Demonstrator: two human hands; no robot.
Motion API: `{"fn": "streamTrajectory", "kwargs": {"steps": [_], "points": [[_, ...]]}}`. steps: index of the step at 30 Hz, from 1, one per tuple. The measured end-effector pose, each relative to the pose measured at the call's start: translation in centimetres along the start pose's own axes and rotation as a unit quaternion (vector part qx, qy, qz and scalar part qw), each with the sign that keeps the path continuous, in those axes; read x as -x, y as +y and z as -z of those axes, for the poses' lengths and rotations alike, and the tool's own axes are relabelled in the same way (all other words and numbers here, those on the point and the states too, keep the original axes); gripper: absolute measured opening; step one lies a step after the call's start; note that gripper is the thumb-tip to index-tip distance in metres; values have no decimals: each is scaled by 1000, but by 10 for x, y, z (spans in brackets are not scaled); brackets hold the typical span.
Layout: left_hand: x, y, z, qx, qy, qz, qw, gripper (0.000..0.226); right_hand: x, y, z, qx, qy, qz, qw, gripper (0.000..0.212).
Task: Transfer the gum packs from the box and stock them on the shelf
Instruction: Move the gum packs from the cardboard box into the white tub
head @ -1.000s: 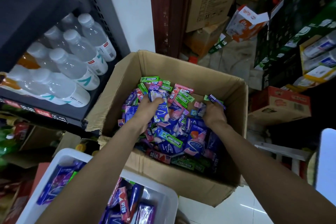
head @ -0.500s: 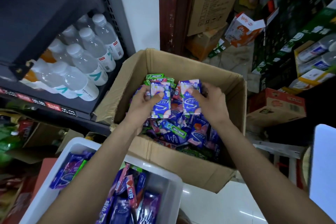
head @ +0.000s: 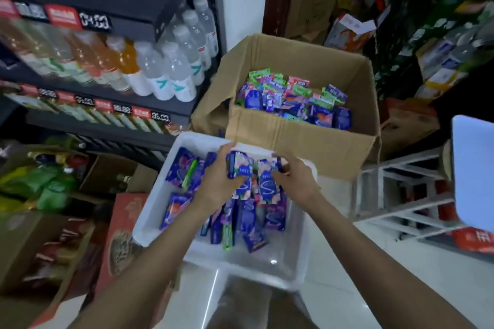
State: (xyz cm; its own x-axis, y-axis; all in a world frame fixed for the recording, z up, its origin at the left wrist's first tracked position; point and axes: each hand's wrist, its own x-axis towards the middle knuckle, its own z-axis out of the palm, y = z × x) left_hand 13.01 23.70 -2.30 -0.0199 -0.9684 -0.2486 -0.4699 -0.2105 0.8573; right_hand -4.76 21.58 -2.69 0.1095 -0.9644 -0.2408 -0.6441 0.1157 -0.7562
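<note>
Two flat, rectangular gum packs are held over a white plastic bin point(head: 160, 211). The blue pack point(head: 239, 168) is gripped by the left hand point(head: 219, 184), with fingers curled round its lower part; its long axis looks roughly upright in the view, tilted slightly, and its printed face is turned toward the camera. A second blue pack point(head: 268, 184) is pinched at its upper edge by the right hand point(head: 296, 181), the fingers bent round it; its long axis runs top to bottom, hanging down toward the bin. The two packs are just beside each other, nearly touching.

Inside the bin, more packs point(head: 251, 224) in glossy purple and blue wrappers are seen, most standing on edge in a loose row, some leaning, with a thin green stick pack among them. The bin walls are smooth and slightly translucent.

Behind the bin, an open brown cardboard box point(head: 294, 141) with a matte, creased surface is seen, one flap folded outward at the left. A loose heap of gum packs point(head: 294, 101) in green, blue, purple and pink is contained in it, pointing every way.

At the left, a dark metal shelf point(head: 171, 26) is filled with clear and orange plastic bottles point(head: 173, 72), and price tags are fixed along its front edges. The picture is blurred toward the edges.
</note>
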Motion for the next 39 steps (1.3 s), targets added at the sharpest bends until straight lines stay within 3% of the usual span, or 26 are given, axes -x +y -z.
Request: {"fn": "streamTrajectory", "kwargs": {"steps": [6, 12, 17, 20, 25, 31, 35, 39], "points": [[42, -51, -23, -148, -59, 26, 987, 51, 47, 26, -45, 147, -82, -55, 984, 35], [45, -56, -32, -211, -44, 12, 976, 51, 55, 39, -52, 250, -91, -64, 962, 46], [37, -37, -23, -214, -6, 9, 977, 41, 42, 32, -31, 214, -60, -53, 974, 35], [26, -16, -18, -151, 34, -1, 988, 35, 34, 24, -7, 152, -39, -50, 986, 33], [-11, 33, -15, -31, 85, -18, 996, 23, 1, 13, 50, 57, 35, 27, 997, 22], [-99, 95, -42, -30, 164, -62, 984, 23, -98, 12, 120, 41, 32, 95, 994, 21], [-172, 108, -73, -124, 188, 13, 974, 31, -177, 25, 141, 98, -59, 140, 984, 27], [-218, 106, -101, -169, 105, 146, 969, 48, -235, 43, 145, 169, -126, 165, 964, 46]]}}
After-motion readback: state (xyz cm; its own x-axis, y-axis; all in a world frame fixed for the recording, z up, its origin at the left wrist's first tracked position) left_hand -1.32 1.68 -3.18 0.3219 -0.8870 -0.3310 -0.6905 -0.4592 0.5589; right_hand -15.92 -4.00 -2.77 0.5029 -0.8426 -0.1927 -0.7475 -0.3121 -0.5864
